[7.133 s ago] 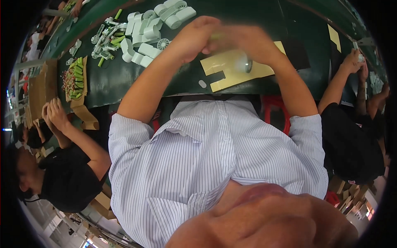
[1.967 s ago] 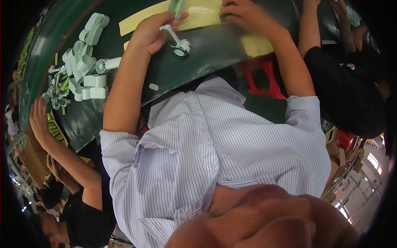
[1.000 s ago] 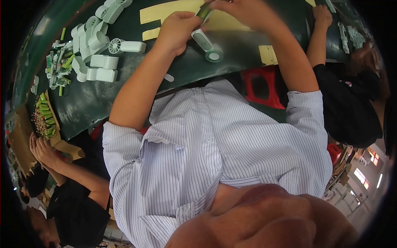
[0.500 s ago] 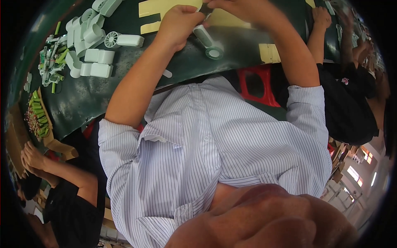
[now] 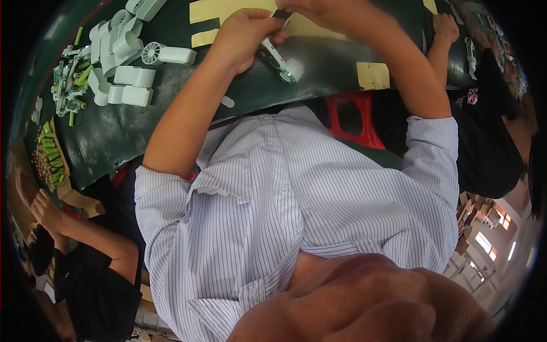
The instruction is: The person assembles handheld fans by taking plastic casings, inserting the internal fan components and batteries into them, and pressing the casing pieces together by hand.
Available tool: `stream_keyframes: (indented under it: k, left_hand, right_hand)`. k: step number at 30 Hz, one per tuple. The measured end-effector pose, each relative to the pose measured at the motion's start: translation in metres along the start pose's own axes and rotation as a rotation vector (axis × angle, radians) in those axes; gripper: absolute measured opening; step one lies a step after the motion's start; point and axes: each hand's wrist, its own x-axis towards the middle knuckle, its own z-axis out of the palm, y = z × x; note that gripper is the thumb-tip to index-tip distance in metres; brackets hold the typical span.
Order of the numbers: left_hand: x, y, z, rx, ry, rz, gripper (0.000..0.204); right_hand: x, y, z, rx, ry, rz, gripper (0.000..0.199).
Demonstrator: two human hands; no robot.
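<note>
My left hand (image 5: 246, 35) is closed around one end of a pale green fan casing (image 5: 276, 58). The casing is long and slim with a rounded far end, and it slants down to the right over the green table. At its upper end, between my hands, sits a small dark piece (image 5: 281, 15). My right hand (image 5: 310, 7) is bent over this spot with its fingers drawn together. The top edge of the picture cuts part of that hand off, so what it pinches is hard to see.
Left on the table (image 5: 188, 91) lie several pale casings (image 5: 117, 43), a fan-headed piece (image 5: 168, 54) and green wired parts (image 5: 71, 85). Yellow sheets (image 5: 373, 76) are stuck on it. Co-workers' hands (image 5: 48, 211) (image 5: 444, 27) show at both sides. A red stool (image 5: 356, 122) stands below.
The casing in my left hand has turned, so its round end shows edge-on instead of face-on. My right hand has shifted slightly; the co-worker's arm at right moved a little.
</note>
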Motion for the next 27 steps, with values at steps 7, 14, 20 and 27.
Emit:
stream_keyframes:
  k: [7, 14, 20, 27]
  left_hand:
    - [-0.003, 0.004, -0.003, -0.007, -0.120, 0.038, 0.033]
    - [-0.006, 0.002, 0.004, 0.042, -0.018, 0.081, 0.043]
    - [-0.005, 0.002, 0.014, 0.040, 0.013, 0.098, 0.039]
    - [-0.009, -0.004, 0.011, -0.051, 0.031, 0.126, 0.046]
  right_hand:
    - [-0.001, 0.007, 0.001, -0.041, -0.065, -0.074, 0.009]
    - [-0.001, 0.003, 0.005, 0.071, -0.180, 0.321, 0.027]
    - [0.015, 0.004, -0.013, 0.180, -0.248, 0.435, 0.034]
    - [0.044, -0.009, -0.047, 0.004, -0.442, 0.423, 0.039]
